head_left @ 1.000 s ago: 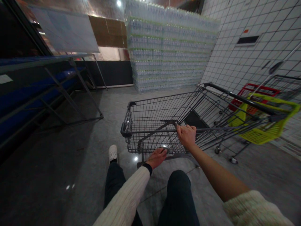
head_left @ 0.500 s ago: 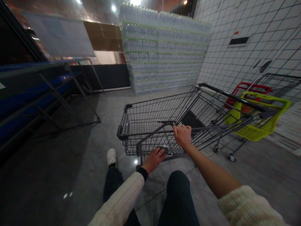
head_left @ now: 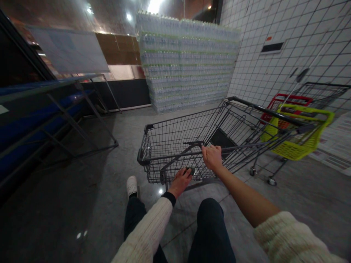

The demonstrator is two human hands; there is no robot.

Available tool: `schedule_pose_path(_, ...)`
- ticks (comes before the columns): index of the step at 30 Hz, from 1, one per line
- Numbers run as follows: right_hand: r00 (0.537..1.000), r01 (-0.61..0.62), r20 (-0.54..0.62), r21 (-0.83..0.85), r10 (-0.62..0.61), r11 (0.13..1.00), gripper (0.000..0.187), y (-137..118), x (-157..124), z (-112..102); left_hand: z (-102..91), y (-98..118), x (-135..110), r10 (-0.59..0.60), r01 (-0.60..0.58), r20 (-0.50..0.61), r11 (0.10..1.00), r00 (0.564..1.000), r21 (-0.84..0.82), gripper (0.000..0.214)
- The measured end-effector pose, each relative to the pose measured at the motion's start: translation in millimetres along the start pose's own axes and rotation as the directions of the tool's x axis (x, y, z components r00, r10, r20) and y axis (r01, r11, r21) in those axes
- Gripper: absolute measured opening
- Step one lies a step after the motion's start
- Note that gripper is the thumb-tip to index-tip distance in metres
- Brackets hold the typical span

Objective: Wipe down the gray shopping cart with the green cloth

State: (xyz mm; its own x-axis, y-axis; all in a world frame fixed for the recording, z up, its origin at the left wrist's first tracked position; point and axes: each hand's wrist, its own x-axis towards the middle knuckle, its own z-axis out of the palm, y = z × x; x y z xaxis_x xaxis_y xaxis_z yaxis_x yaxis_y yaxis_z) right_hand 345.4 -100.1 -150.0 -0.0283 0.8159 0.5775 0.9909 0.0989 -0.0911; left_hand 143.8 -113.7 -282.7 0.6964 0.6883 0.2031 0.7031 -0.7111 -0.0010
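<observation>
A dark wire shopping cart (head_left: 175, 140) lies tipped on its side on the grey floor in front of me. My right hand (head_left: 211, 157) is closed around a bar of its lower frame. Lower down, my left hand (head_left: 181, 179) is wrapped over one of the cart's wheels (head_left: 190, 170). My legs in dark trousers and a white shoe (head_left: 132, 185) show below the hands.
A tall stack of shrink-wrapped water bottles (head_left: 186, 62) stands at the back. A white tiled wall (head_left: 287, 40) runs on the right, with a yellow-green basket (head_left: 301, 135), a red basket (head_left: 285, 104) and another wire cart (head_left: 323, 95) beside it. A metal rack (head_left: 68, 109) stands left.
The view has shifted slightly. My left hand has slid a little up onto the wheel; my right hand keeps its grip on the frame bar.
</observation>
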Motion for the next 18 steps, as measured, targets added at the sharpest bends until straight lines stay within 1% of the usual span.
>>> schedule_pose_path(2,1.000,-0.001,-0.002,0.002,0.001,1.000,0.047,0.2,-0.1,0.8,-9.9,-0.3,-5.6,-0.014,0.014,0.011,0.999,1.000,-0.041,0.030)
schedule_pose_path(3,1.000,0.001,-0.006,0.004,-0.001,1.000,0.047,0.4,-0.3,1.4,-18.0,1.0,-6.6,-0.018,0.017,-0.019,0.998,1.000,-0.066,0.028)
schedule_pose_path(5,1.000,0.010,-0.016,0.005,-0.010,1.000,0.046,1.1,-0.9,2.5,-40.1,7.2,-2.7,-0.014,-0.002,-0.154,0.994,0.988,-0.105,0.027)
schedule_pose_path(7,1.000,0.022,-0.020,0.004,-0.022,1.000,0.045,2.1,-1.7,3.1,-67.0,16.1,10.0,-0.009,-0.030,-0.341,0.994,0.940,-0.108,0.030)
schedule_pose_path(8,0.999,0.030,-0.018,0.006,-0.030,1.000,0.044,2.6,-2.1,3.0,-80.5,20.2,18.8,-0.004,-0.042,-0.413,0.994,0.911,-0.103,0.030)
schedule_pose_path(10,0.999,0.038,-0.015,0.011,-0.038,0.999,0.043,3.3,-2.6,2.6,-103.5,24.7,35.9,-0.020,-0.034,-0.497,0.995,0.867,-0.098,0.029)
schedule_pose_path(12,0.999,0.032,-0.020,0.011,-0.032,0.999,0.043,3.4,-2.6,2.0,-117.9,22.6,44.3,-0.047,-0.011,-0.526,0.994,0.849,-0.108,0.029)
schedule_pose_path(13,0.999,0.028,-0.023,0.009,-0.028,1.000,0.043,3.3,-2.6,1.8,-121.5,19.0,42.8,-0.074,0.011,-0.530,0.993,0.845,-0.121,0.030)
schedule_pose_path(15,0.999,0.027,-0.024,0.006,-0.026,1.000,0.044,2.8,-2.7,1.7,-123.1,6.3,27.9,-0.155,0.082,-0.539,0.984,0.828,-0.157,0.034)
schedule_pose_path(17,0.999,0.031,-0.020,0.005,-0.031,1.000,0.045,2.3,-3.0,1.9,-121.2,-13.6,0.2,-0.262,0.185,-0.544,0.964,0.797,-0.194,0.042)
schedule_pose_path(18,0.999,0.032,-0.021,0.005,-0.031,0.999,0.046,2.0,-3.3,2.1,-120.4,-25.8,-16.0,-0.318,0.243,-0.546,0.948,0.775,-0.207,0.046)
